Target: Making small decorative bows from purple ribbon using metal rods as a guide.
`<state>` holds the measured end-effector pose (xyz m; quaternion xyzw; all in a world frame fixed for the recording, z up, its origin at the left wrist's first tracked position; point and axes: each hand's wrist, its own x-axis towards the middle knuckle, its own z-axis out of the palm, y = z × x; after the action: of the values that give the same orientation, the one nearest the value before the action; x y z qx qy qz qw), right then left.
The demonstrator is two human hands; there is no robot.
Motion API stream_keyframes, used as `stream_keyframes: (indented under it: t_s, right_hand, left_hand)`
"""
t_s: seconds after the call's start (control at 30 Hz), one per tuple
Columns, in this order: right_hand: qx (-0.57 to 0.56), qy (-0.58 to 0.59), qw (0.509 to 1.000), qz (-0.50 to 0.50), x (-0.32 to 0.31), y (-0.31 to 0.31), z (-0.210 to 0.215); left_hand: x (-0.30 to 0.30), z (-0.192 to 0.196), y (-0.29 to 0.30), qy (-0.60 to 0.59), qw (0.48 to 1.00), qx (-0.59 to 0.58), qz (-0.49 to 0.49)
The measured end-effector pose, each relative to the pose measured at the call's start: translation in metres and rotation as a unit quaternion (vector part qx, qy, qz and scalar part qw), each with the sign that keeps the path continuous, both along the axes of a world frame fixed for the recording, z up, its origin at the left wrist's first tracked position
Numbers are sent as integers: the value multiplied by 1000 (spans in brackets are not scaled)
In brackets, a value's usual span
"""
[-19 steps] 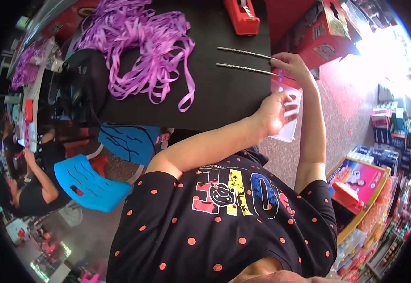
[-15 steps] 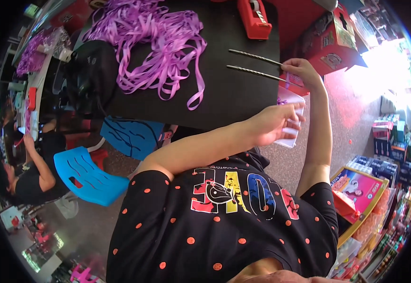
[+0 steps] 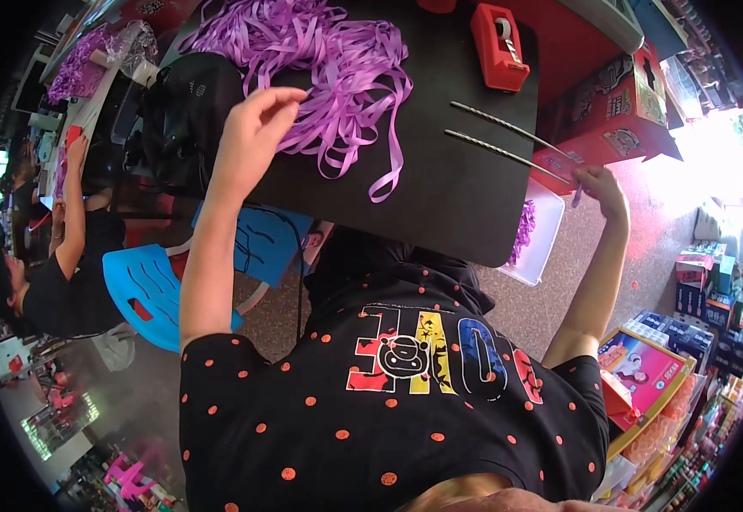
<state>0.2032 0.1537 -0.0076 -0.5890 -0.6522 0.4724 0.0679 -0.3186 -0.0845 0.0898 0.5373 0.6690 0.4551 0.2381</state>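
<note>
My left hand [image 3: 256, 141] is raised at the left edge of a tangled heap of purple ribbon [image 3: 346, 77]. Its thumb and fingers are apart, and nothing shows between them. Beyond the table's right edge, my right hand [image 3: 603, 189] is closed on a short strip of purple ribbon [image 3: 577, 199]. Two twisted metal rods [image 3: 495, 147] jut out side by side over the dark table, and their right ends reach close to that hand. A white bin [image 3: 545, 243] below the table edge holds purple ribbon pieces [image 3: 525, 230].
The dark table [image 3: 465, 205] carries a red tape dispenser [image 3: 501, 49] and a black bag [image 3: 192, 107]. A red box [image 3: 610, 111] stands at the right. Blue chairs [image 3: 154, 290] are at the left, where another person [image 3: 64, 264] sits working. Boxed goods [image 3: 644, 367] are at lower right.
My left hand has swung from beside the white bin across to the ribbon heap. My right hand has moved slightly right and down, off the rods, with the ribbon strip.
</note>
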Motion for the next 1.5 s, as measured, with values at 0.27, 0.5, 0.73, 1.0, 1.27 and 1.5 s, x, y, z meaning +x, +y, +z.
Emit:
stream_keyframes:
  t_s: [0.27,0.5,0.73,1.0,1.27,1.5]
  right_hand:
    - [127,-6,989,-81,18,-102,-83]
    - [77,87,966,-229,17,-199,-104]
    - [210,143,927,-276,-15,-200,-65]
    - [342,328,877,-74,-107,-181,84]
    - [94,415,904,26,-120,-173,158]
    - [260,261,926,-84,-37,-176,164]
  left_hand:
    - [4,-27,80,285,956,-52,51]
    - [-9,-39,90,260,963,-77,8]
    - [15,-5,75,316,946,-63,22]
    - [103,95,44,-20,955,-19,-294]
    - [185,107,68,-64,880,-73,-465]
    - [249,72,131,-129,781,-137,-595]
